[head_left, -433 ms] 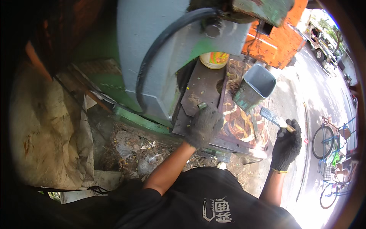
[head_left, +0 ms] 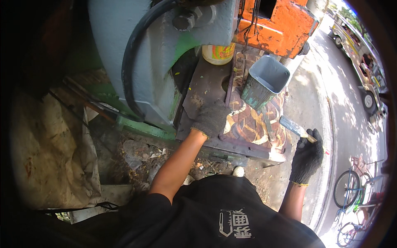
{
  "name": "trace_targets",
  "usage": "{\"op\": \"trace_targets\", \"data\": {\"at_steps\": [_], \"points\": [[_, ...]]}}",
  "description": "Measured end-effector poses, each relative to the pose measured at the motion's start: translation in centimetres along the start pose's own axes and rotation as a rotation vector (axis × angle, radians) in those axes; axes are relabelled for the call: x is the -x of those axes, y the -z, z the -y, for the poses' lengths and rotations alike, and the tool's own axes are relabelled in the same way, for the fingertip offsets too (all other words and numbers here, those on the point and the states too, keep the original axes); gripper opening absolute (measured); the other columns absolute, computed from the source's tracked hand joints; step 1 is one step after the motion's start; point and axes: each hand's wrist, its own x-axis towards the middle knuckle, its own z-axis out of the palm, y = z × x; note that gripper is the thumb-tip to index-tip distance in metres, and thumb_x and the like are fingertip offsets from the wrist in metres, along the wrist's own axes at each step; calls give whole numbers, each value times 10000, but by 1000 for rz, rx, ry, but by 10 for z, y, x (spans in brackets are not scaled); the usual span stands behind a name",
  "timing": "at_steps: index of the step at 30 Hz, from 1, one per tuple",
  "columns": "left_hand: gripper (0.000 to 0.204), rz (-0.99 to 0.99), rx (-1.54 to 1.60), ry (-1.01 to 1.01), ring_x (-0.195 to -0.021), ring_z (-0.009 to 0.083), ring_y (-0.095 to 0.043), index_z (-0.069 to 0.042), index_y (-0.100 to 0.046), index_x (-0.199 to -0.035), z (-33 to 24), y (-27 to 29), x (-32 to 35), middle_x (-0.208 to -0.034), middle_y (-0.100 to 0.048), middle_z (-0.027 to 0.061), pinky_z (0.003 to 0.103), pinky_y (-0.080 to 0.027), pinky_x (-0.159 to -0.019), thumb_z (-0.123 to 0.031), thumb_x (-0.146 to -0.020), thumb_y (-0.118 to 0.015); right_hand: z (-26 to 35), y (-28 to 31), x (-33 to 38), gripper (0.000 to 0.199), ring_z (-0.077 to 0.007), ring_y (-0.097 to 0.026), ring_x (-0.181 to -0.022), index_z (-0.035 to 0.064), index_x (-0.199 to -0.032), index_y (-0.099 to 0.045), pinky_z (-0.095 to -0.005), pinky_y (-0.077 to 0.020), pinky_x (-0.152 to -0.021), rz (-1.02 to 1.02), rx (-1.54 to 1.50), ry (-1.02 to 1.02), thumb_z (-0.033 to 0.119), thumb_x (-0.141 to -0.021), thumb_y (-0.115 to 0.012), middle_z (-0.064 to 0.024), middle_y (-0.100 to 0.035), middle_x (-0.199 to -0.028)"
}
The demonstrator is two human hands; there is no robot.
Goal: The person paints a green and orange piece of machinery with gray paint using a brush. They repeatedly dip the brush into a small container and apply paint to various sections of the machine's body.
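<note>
My right hand [head_left: 307,159], in a dark knit glove, is closed around the wooden handle of a paintbrush [head_left: 292,125]. Its bristles are coated grey-blue and point up and left, towards a square paint bucket [head_left: 255,94] with a grey inside and green smears. My left hand [head_left: 212,118], gloved the same way, is over a dark metal plate [head_left: 203,87] at the machine's base. The dark glove blends with the plate, so its fingers do not show clearly. The bucket rests on a brown and yellow patterned cloth [head_left: 248,127] beside the plate.
A grey-painted machine frame [head_left: 111,45] with a thick black hose [head_left: 127,70] rises at left. An orange metal block [head_left: 277,29] overhangs the bucket. Behind the plate stands a yellow-labelled tub [head_left: 218,54]. Bicycles [head_left: 347,188] and a vehicle [head_left: 364,70] are along the road at right.
The view has shifted, and the left hand reaches slightly farther over the plate. A small greenish thing seen at its fingertips no longer shows. The right hand still holds the paintbrush.
</note>
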Motion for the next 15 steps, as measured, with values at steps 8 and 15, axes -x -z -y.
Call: {"op": "trace_targets", "data": {"at_steps": [8, 15], "points": [[315, -321, 156, -17, -941, 347, -635, -57, -655, -1125, -15, 74, 55, -1038, -653, 142, 481, -516, -849, -215, -853, -655, 0, -18, -13, 423, -210, -654, -1073, -39, -1363, -519, -293, -530, -903, 152, -862, -213, 88, -967, -593, -158, -661, -1235], [342, -607, -260, 114, -859, 310, -650, -96, -677, -1074, 11, 223, 125, -1032, -667, 121, 441, -530, -734, -123, -745, -768, 11, -56, -12, 281, -285, -620, -1196, 26, -1206, -666, -379, -498, -996, 73, -62, 76, 115, -954, -578, -131, -633, -1324]]}}
